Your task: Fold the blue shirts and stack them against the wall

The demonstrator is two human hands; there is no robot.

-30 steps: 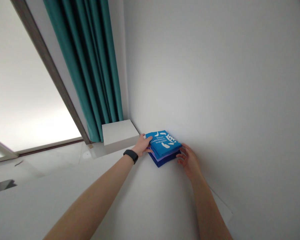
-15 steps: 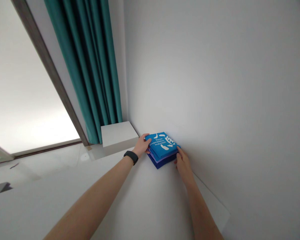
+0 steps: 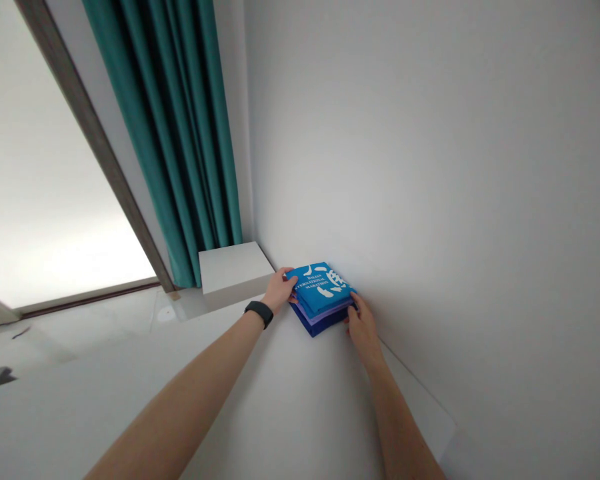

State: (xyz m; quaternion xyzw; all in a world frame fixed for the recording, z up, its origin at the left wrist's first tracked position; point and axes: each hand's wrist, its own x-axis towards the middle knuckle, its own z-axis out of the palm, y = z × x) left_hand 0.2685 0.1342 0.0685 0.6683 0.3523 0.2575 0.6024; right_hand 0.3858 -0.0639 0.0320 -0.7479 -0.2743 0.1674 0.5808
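A small stack of folded clothes [image 3: 321,293] lies on a white surface against the wall: a bright blue shirt with white print on top, a lilac piece under it, a dark blue one at the bottom. My left hand [image 3: 280,291], with a black band on the wrist, grips the stack's left edge, fingers curled onto it. My right hand [image 3: 361,324] presses its fingers against the stack's right front corner.
A white box [image 3: 235,270] stands just left of the stack, below a teal curtain [image 3: 180,133]. A plain white wall [image 3: 430,167] rises right behind the stack. A window with a dark frame [image 3: 95,147] fills the left side.
My right hand moved in from beside the stack and closed onto its right corner. The stack shifted slightly left and toward the wall. My left hand kept its hold.
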